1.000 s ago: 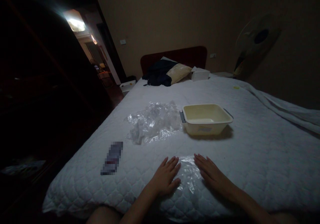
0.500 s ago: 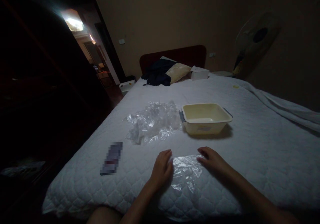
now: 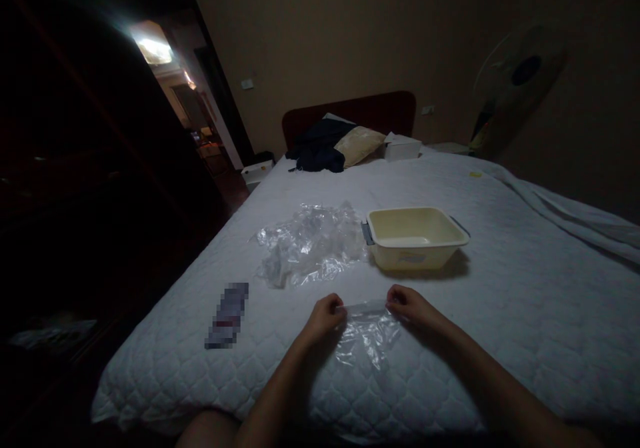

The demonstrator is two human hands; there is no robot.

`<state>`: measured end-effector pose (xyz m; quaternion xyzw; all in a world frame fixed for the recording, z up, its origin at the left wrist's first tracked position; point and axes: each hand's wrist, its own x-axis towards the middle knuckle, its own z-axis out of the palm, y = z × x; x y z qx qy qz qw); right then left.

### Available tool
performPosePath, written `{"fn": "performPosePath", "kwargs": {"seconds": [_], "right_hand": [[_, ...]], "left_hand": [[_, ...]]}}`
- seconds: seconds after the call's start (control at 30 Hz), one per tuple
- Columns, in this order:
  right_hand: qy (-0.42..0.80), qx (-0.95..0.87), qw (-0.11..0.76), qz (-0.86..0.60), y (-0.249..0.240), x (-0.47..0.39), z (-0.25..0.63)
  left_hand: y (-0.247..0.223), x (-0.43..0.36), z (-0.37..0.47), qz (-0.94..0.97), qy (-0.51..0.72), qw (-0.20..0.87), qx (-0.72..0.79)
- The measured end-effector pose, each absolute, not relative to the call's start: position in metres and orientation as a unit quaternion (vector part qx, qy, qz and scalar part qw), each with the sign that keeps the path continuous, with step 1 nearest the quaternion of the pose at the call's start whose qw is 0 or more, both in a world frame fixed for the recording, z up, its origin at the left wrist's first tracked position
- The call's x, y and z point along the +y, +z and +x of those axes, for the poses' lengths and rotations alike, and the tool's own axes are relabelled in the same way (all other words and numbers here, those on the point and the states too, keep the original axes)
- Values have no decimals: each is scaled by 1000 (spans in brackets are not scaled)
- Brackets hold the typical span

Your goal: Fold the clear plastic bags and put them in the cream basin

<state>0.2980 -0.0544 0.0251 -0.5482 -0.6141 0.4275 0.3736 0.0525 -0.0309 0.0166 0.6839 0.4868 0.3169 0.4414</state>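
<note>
A clear plastic bag [image 3: 369, 338] stretches between my two hands near the front of the bed. My left hand [image 3: 326, 315] pinches its upper left corner, fingers curled in. At the opposite upper corner, my right hand [image 3: 407, 303] grips the edge between thumb and fingers. The lower part of the bag hangs loose and wrinkled over the quilted cover. Beyond my hands lies a heap of crumpled clear plastic bags [image 3: 315, 241]. To the right of that heap stands a cream plastic basin [image 3: 415, 256] with grey handles; nothing shows inside it.
The white quilted bed cover [image 3: 520, 315] spreads under everything. A blurred-out flat object [image 3: 227, 316] lies at left. Dark cloth [image 3: 320, 145], a beige pillow [image 3: 359, 145] and a white box [image 3: 403, 147] sit by the headboard. A fan [image 3: 525, 71] stands at right.
My fingers have closed on the bag's upper corners, and its top edge is raised and pulled taut. Before, both hands were looser beside the bag as it lay on the bed.
</note>
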Motion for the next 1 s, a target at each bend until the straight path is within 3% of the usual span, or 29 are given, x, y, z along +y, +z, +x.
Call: {"fn": "performPosePath", "kwargs": {"seconds": [0.13,0.3,0.77,1.0], "right_hand": [[411,-580,429,-557,19,-39,288],[393,-586,444,-553,13,-24,282],[389,-597,397,-579,4,-34,299],[368,-602,436,-558,7,-35,293]], "left_hand": [[19,-23,48,531,432,573,451],[13,-21,44,450,435,649,432],[3,-18,41,522,420,591,450],[5,-21,44,544,438,529,481]]}}
